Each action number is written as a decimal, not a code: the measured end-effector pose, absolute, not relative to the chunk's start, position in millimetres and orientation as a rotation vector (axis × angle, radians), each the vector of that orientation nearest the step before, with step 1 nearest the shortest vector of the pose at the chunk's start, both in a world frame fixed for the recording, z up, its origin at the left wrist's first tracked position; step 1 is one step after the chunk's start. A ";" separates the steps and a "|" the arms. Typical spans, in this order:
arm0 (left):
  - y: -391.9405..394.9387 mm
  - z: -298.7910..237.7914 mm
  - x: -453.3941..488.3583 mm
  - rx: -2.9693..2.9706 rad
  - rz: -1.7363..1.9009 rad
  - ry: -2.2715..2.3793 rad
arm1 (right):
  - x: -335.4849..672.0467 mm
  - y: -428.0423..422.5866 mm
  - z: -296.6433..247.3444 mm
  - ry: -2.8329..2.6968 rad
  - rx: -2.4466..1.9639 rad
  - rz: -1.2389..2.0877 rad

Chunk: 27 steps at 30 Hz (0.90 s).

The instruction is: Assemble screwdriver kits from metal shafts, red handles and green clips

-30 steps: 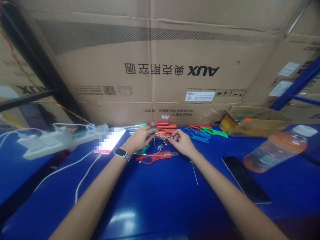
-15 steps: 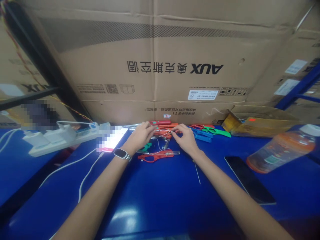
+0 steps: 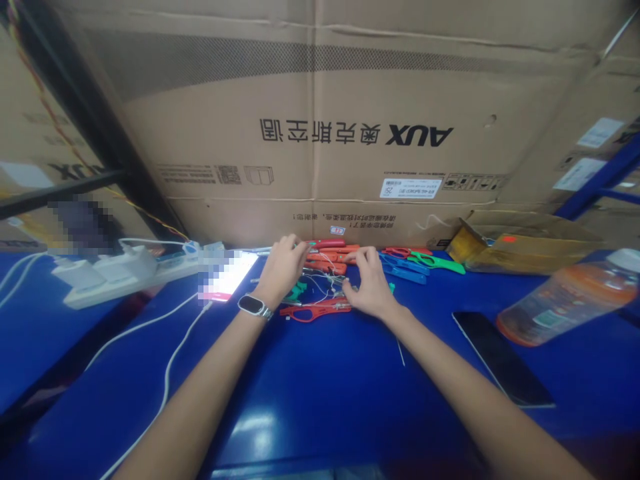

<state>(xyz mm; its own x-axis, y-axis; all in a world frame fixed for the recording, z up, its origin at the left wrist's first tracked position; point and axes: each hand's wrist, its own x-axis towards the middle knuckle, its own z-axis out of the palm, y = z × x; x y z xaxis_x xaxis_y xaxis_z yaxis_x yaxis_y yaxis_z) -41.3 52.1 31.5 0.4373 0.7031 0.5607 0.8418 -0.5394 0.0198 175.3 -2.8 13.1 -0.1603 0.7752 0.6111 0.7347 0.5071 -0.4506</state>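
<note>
Both my hands rest on a pile of small hand tools at the back of the blue table (image 3: 320,400). My left hand (image 3: 283,267), with a watch (image 3: 255,305) on its wrist, curls its fingers over the red-handled tools (image 3: 327,253). My right hand (image 3: 367,283) bends its fingers down onto thin white wires (image 3: 323,280) between the hands. A red tool (image 3: 313,311) lies just in front of them, and a green-handled one (image 3: 299,291) lies under my left hand. What each hand pinches is hidden.
Blue tools (image 3: 406,269) and a green tool (image 3: 443,265) lie right of the pile. A lit phone (image 3: 227,275) on a white cable and a power strip (image 3: 100,279) sit left. A dark phone (image 3: 503,357), a lying orange bottle (image 3: 565,300) and a big cardboard box (image 3: 320,133) bound the space.
Both hands have moved closer together and lower onto the tool pile; the right hand came toward me onto the wires. The view shifted slightly.
</note>
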 end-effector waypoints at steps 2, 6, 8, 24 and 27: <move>52.5 29.1 -42.5 -2.425 -0.775 -1.359 | 175.4 -12.4 15.1 -2.102 -1.243 0.061; 52.5 26.6 -42.9 -2.420 -0.950 -1.380 | 171.7 -19.5 14.7 -2.381 -1.277 0.194; 52.1 26.2 -41.8 -2.433 -1.099 -1.360 | 169.5 -17.5 12.8 -2.403 -1.299 0.226; 58.6 48.5 -31.8 -2.407 -1.429 -1.268 | 166.6 12.3 -3.2 -2.074 -1.387 0.171; 65.4 61.1 -31.0 -2.420 -1.356 -1.239 | 165.4 14.8 -2.2 -1.982 -1.373 0.199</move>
<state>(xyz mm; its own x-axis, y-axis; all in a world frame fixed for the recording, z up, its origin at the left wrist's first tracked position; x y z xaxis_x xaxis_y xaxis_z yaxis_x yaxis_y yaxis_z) -31.0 65.4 61.1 0.2707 0.6021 0.7511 0.6939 -0.6628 0.2813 165.4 14.8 -2.2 -0.1864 0.8681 0.4601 0.7593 0.4245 -0.4932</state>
